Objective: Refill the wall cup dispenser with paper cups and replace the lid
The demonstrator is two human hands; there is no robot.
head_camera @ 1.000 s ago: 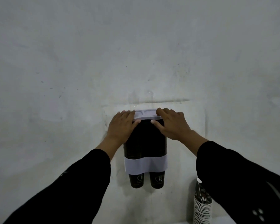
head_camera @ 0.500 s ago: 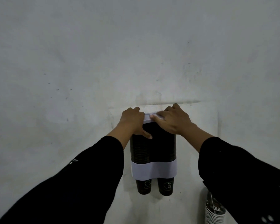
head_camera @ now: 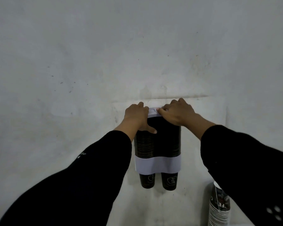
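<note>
A twin-tube wall cup dispenser (head_camera: 165,144) hangs on the wall, dark tubes full of stacked black paper cups, with a white band (head_camera: 157,165) near the bottom. Two black cups (head_camera: 169,181) poke out underneath. A white lid (head_camera: 152,111) lies across the top, mostly covered by my hands. My left hand (head_camera: 136,116) presses on the lid's left end, thumb down on the left tube. My right hand (head_camera: 178,113) lies flat over the lid's right end, fingers pointing left.
A stack of printed paper cups (head_camera: 219,207) stands at the lower right, partly behind my right sleeve. The grey wall (head_camera: 104,54) fills the rest of the view, with a paler rectangular patch behind the dispenser.
Both hands have moved further over the lid and closer together, so less of the white lid shows. The view has shifted, putting the dispenser further right and the hands a little higher.
</note>
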